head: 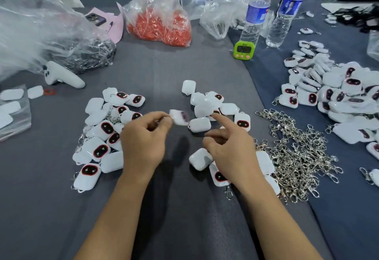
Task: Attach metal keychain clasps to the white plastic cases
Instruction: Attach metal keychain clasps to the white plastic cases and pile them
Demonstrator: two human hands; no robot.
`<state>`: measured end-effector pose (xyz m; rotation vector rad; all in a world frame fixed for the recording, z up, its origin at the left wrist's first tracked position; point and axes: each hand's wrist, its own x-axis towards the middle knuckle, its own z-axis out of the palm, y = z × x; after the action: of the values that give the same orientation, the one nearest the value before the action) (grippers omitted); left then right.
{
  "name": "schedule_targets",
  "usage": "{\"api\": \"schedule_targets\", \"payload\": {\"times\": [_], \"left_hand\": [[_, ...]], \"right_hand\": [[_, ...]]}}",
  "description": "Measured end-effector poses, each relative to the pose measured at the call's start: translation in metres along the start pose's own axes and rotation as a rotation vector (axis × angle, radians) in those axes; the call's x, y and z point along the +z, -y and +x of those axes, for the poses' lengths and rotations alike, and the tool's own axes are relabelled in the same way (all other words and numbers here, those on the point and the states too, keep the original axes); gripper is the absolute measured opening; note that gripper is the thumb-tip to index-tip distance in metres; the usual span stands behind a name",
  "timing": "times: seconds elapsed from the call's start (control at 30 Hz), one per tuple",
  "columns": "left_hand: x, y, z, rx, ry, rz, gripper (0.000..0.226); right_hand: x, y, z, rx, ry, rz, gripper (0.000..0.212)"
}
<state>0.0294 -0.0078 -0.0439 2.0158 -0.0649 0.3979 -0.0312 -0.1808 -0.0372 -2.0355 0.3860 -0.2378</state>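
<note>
While the left hand pinches it by one edge between thumb and forefinger, a white plastic case hangs blurred just above the grey table, between the two hands. Whether a clasp sits in that pinch cannot be told. The right hand holds nothing, its forefinger straight and its other fingers loosely curled. Just beyond it lies a cluster of loose cases. Cases with clasps fitted are heaped beside the left hand. A tangle of metal keychain clasps lies to the right, with a large heap of cases past it. Farther off stand a green timer, two water bottles and a plastic bag of red parts. A white controller lies at the left.
</note>
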Motion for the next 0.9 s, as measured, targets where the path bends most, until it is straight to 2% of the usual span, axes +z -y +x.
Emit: {"api": "schedule_targets", "payload": {"times": [0.07,0.13,0.23,0.33,0.47,0.53,0.67,0.77,0.9], "left_hand": [[-0.01,0.005,0.008,-0.046,-0.102,0.074,0.014],[-0.017,0.008,0.012,-0.088,-0.214,0.23,0.01],[-0.024,0.009,0.017,-0.157,-0.326,0.347,0.027],[-0.021,0.001,0.012,-0.038,-0.274,0.366,0.038],[0.005,-0.012,-0.008,0.092,-0.111,0.367,0.037],[0.015,-0.016,-0.016,0.148,-0.015,0.344,0.035],[0.024,-0.017,-0.025,0.201,0.208,0.272,0.025],[0.034,-0.024,-0.034,0.18,0.395,0.25,0.018],[0.05,-0.036,-0.041,0.254,0.483,0.364,0.021]], "right_hand": [[-0.009,0.009,-0.01,-0.04,-0.005,-0.147,0.049],[-0.012,0.017,-0.026,-0.133,0.05,-0.304,0.038],[-0.004,0.024,-0.048,-0.285,0.208,-0.659,0.034],[0.008,0.019,-0.051,-0.294,0.249,-0.75,0.035],[0.017,0.017,-0.032,-0.343,0.22,-0.783,0.01],[0.016,0.017,-0.025,-0.295,0.161,-0.619,0.014],[-0.009,0.01,-0.012,-0.037,-0.046,-0.184,0.015],[-0.026,0.005,-0.005,0.078,-0.047,0.121,0.014],[-0.03,0.0,0.0,0.142,-0.025,0.393,0.019]]}}
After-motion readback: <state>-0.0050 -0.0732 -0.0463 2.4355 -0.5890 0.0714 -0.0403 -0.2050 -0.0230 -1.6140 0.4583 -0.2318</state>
